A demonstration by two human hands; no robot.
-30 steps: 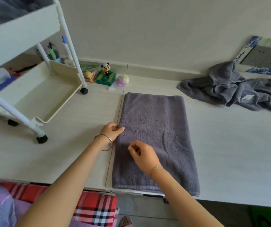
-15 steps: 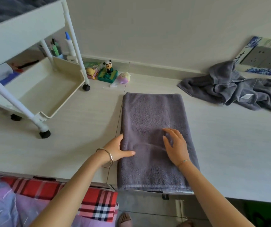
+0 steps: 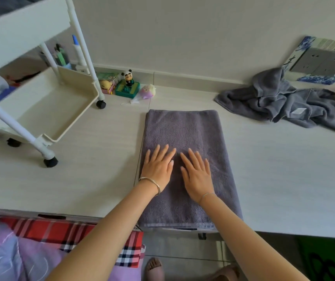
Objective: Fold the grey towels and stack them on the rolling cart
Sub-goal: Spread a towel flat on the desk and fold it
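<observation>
Panda figurine: set on a green box.
Checked cloth: seen at bottom left.
Socket plate: framed by a blue-patterned board.

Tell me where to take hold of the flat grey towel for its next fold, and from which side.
Pinch the flat grey towel at the two corners of its near hem, coming from the front edge of the table. It lies as a long strip running away, and that hem reaches the edge, so fingers should slip under.

Home: panda figurine, plaid bedding
</observation>
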